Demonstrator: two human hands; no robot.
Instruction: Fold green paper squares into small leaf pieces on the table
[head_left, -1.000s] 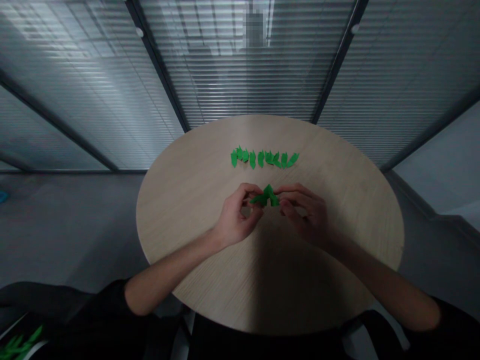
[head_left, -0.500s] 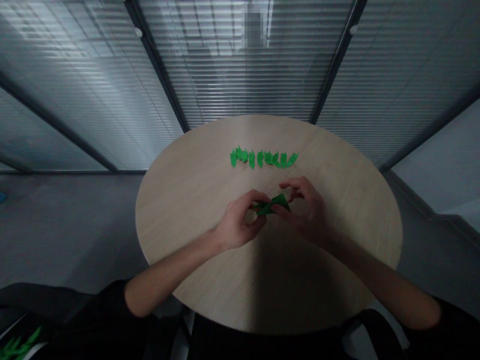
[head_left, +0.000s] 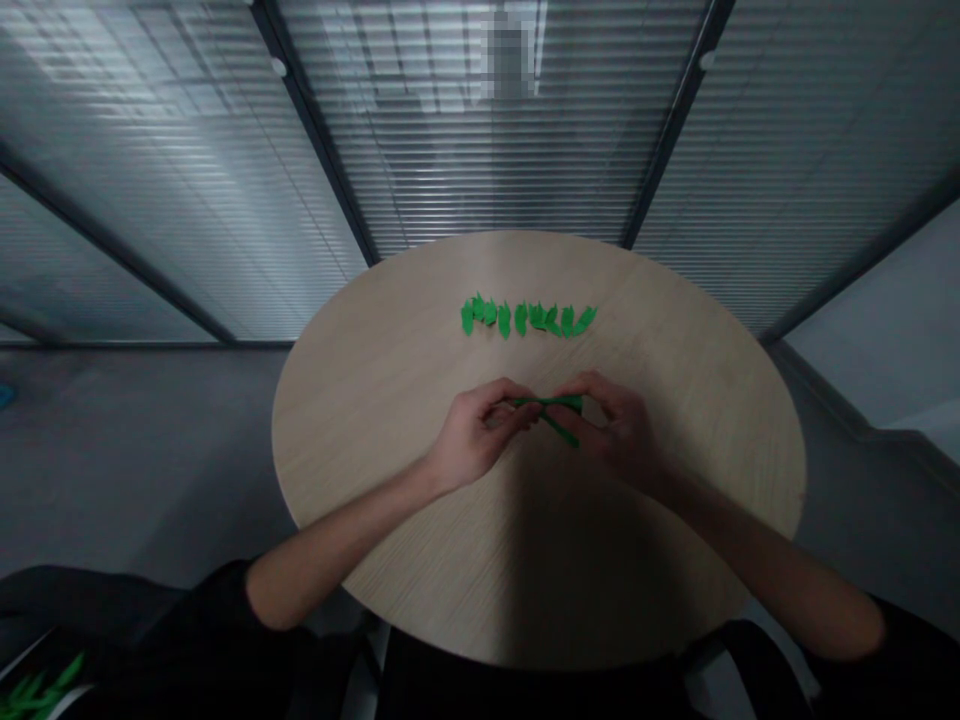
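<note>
Two bare hands meet over a narrow folded green strip [head_left: 549,403] near the middle of a round wooden table [head_left: 360,450]. The left hand [head_left: 480,425] and the right hand [head_left: 611,430] are close together, each pinching one end of the strip between thumb and fingers, while a thin tail of it angles down toward the right hand. Toward the table's far edge, a single row of about ten small leaf-shaped green pieces [head_left: 525,318] lies flat, some overlapping, well apart from the hands. So far, that row is the finished-looking part of the work; the strip remains in hand. More green pieces [head_left: 37,690] show in the lower left corner of the view, below a dark sleeve [head_left: 180,610], though how many is hard to tell. No brand, label or writing can be read. Slatted blinds [head_left: 487,150] rise beyond the table.
</note>
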